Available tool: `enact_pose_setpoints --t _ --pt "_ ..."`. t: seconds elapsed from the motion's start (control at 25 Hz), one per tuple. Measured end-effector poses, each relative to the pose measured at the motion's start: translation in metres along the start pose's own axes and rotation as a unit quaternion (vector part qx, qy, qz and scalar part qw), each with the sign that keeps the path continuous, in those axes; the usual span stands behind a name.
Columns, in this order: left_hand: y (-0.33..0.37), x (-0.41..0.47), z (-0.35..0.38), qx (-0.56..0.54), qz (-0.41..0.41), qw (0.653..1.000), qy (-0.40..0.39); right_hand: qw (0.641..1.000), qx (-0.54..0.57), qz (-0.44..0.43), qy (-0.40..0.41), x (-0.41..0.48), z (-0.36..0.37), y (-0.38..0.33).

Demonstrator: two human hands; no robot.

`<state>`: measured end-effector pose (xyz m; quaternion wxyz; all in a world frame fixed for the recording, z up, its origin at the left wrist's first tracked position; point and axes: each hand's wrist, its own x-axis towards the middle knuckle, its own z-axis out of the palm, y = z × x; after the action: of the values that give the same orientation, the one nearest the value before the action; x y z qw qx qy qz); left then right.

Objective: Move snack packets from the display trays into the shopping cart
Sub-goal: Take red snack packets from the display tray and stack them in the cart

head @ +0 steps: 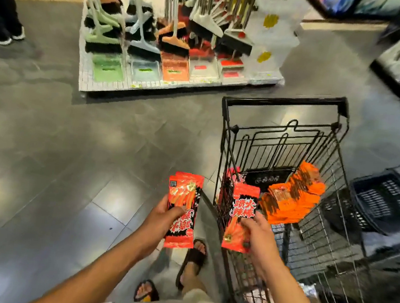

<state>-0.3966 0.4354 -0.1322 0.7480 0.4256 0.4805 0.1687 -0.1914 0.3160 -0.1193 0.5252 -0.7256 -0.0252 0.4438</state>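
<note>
A: Two hands. What does each hold?
B: Left hand (pixel 163 218) grips a fanned stack of red-and-black foil snack packets (pixel 183 207) over the grey floor. Right hand (pixel 257 236) pinches one matching red packet (pixel 242 207) at the black wire shopping cart (pixel 320 146).
A: And inside it?
B: A pile of flat orange packets (pixel 294 195), further right.

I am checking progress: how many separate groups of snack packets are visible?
4. A red stack in the left hand; a red packet in the right hand; red packets standing at the left wall of the cart; an orange pile inside it. Others may be hidden beneath.
</note>
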Motion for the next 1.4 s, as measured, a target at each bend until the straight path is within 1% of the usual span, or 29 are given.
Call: enact_pose_setpoints --t 0.08,0.2,0.28,0.36,0.4,0.48,0.56,0.6,0.64,0.68,0.76,0.8,0.84,0.88,0.92,0.96,1.0,1.04,1.08,1.16,1.24,1.28,1.32,1.36,1.4 --pt "0.018 0.027 0.019 0.004 -0.003 1.000 -0.002 0.999 -0.023 -0.013 0.046 0.055 -0.023 -0.031" --pt "0.042 0.057 0.043 -0.003 -0.022 1.000 0.008 0.986 -0.143 -0.048 0.071 0.142 -0.047 -0.050" --pt "0.053 0.073 0.058 -0.005 -0.046 0.999 0.023 0.972 -0.224 -0.046 0.052 0.192 -0.055 -0.045" --pt "0.061 0.093 0.070 0.003 -0.057 0.997 0.050 0.954 -0.297 -0.041 0.015 0.262 -0.063 -0.018" --pt "0.064 0.093 0.070 0.011 -0.053 0.997 0.048 0.946 -0.322 -0.033 0.013 0.272 -0.062 -0.009" --pt "0.069 0.106 0.073 0.032 -0.052 0.996 0.063 0.938 -0.347 -0.017 -0.021 0.297 -0.050 0.003" --pt "0.075 0.114 0.076 0.038 -0.055 0.995 0.073 0.927 -0.370 -0.002 -0.061 0.279 -0.030 -0.012" --pt "0.078 0.118 0.077 0.038 -0.059 0.994 0.079 0.921 -0.384 0.000 -0.063 0.273 -0.023 -0.016" --pt "0.080 0.121 0.078 0.038 -0.065 0.993 0.086 0.909 -0.413 -0.003 -0.057 0.265 -0.019 -0.024" --pt "0.083 0.126 0.081 0.040 -0.071 0.993 0.090 0.889 -0.455 -0.020 -0.047 0.259 -0.016 -0.030" --pt "0.088 0.133 0.090 0.037 -0.081 0.992 0.089 0.840 -0.539 -0.064 -0.018 0.248 -0.015 -0.044" --pt "0.089 0.137 0.095 0.036 -0.083 0.992 0.084 0.844 -0.529 -0.090 -0.008 0.239 -0.013 -0.051" --pt "0.091 0.140 0.100 0.035 -0.081 0.993 0.079 0.875 -0.469 -0.118 -0.017 0.228 -0.009 -0.061" --pt "0.094 0.143 0.109 0.033 -0.075 0.994 0.074 0.917 -0.377 -0.126 -0.041 0.212 -0.003 -0.075" --pt "0.097 0.145 0.117 0.034 -0.064 0.995 0.068 0.948 -0.283 -0.112 -0.088 0.191 0.006 -0.092" --pt "0.100 0.147 0.127 0.039 -0.050 0.996 0.057 0.967 -0.202 -0.081 -0.136 0.173 0.015 -0.104" --pt "0.100 0.150 0.137 0.046 -0.037 0.997 0.043 0.972 -0.157 -0.058 -0.168 0.159 0.023 -0.111" --pt "0.097 0.152 0.148 0.056 -0.025 0.998 0.034 0.974 -0.135 -0.051 -0.174 0.152 0.028 -0.111" --pt "0.095 0.156 0.159 0.059 -0.020 0.997 0.037 0.976 -0.126 -0.061 -0.165 0.149 0.031 -0.109" --pt "0.090 0.165 0.173 0.079 -0.016 0.994 0.069 0.984 -0.105 -0.058 -0.129 0.151 0.035 -0.105" --pt "0.081 0.176 0.174 0.154 0.006 0.986 0.069 0.987 -0.102 -0.053 -0.111 0.164 0.027 -0.102" --pt "0.078 0.179 0.170 0.228 0.038 0.971 0.058 0.988 -0.104 -0.049 -0.106 0.170 0.019 -0.105" --pt "0.074 0.181 0.163 0.322 0.074 0.943 0.048 0.987 -0.114 -0.043 -0.101 0.178 0.008 -0.107" --pt "0.070 0.185 0.154 0.424 0.110 0.898 0.043 0.986 -0.131 -0.040 -0.095 0.189 -0.003 -0.108" --pt "0.066 0.189 0.144 0.520 0.141 0.841 0.043 0.982 -0.160 -0.039 -0.093 0.200 -0.015 -0.109"
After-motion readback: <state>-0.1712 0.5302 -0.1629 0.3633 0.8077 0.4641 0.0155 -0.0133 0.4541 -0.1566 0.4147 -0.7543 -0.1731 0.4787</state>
